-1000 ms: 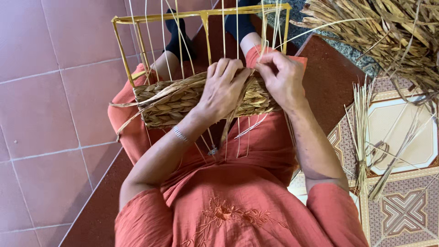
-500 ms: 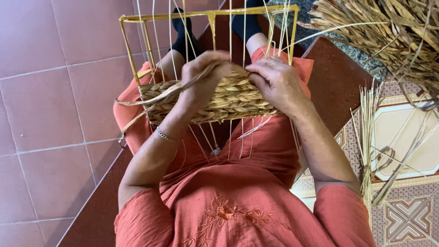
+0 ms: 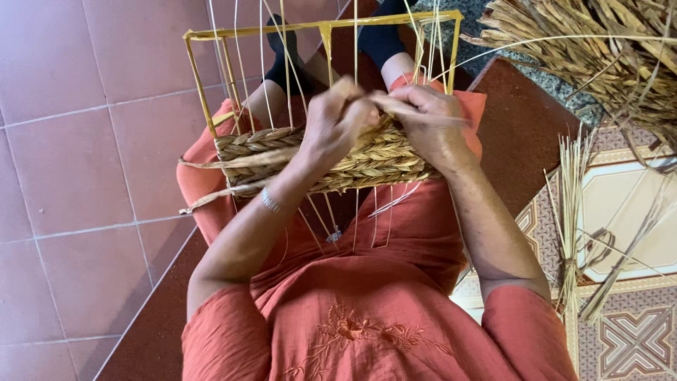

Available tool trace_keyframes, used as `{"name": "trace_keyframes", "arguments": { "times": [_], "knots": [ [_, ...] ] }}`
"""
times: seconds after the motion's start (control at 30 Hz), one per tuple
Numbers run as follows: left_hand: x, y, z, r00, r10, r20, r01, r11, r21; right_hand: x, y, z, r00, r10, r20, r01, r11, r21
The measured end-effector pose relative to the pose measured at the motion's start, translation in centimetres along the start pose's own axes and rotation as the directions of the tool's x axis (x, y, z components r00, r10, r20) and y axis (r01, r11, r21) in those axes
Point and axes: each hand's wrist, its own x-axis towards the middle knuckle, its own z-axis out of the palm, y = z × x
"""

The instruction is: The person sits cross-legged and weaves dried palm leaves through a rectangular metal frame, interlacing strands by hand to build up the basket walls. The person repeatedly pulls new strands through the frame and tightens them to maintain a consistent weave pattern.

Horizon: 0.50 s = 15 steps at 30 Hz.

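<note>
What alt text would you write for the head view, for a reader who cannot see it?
Both hands, left hand and right hand, pinch a pale dried-grass strand over a half-woven straw basket on a yellow wire frame, resting on an orange-clothed lap; loose dried grass lies at right.

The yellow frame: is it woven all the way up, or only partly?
Partly: the woven band covers its lower part; the yellow frame above holds only bare strands.

Left hand (image 3: pixel 338 123) and right hand (image 3: pixel 430 123) pinch a flat straw strand (image 3: pixel 416 113) atop a half-woven basket (image 3: pixel 317 159) on a yellow wire frame (image 3: pixel 204 85), lap-held; dried straw pile (image 3: pixel 599 49) lies right.
</note>
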Motion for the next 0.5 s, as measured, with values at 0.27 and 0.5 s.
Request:
{"name": "trace_keyframes", "arguments": {
  "times": [0.27, 0.5],
  "knots": [
    [-1.3, 0.3, -2.5, 0.846, 0.517, 0.134, -0.499, 0.676, 0.542, 1.3, -0.9, 0.0, 0.994, -0.039, 0.098, 0.052, 0.99, -0.13],
    [-4.1, -1.1, -6.1, 0.9, 0.393, 0.19, -0.321, 0.301, 0.898, 1.1, -1.2, 1.3, 0.998, 0.062, 0.015, -0.059, 0.991, -0.119]
  ]
}}
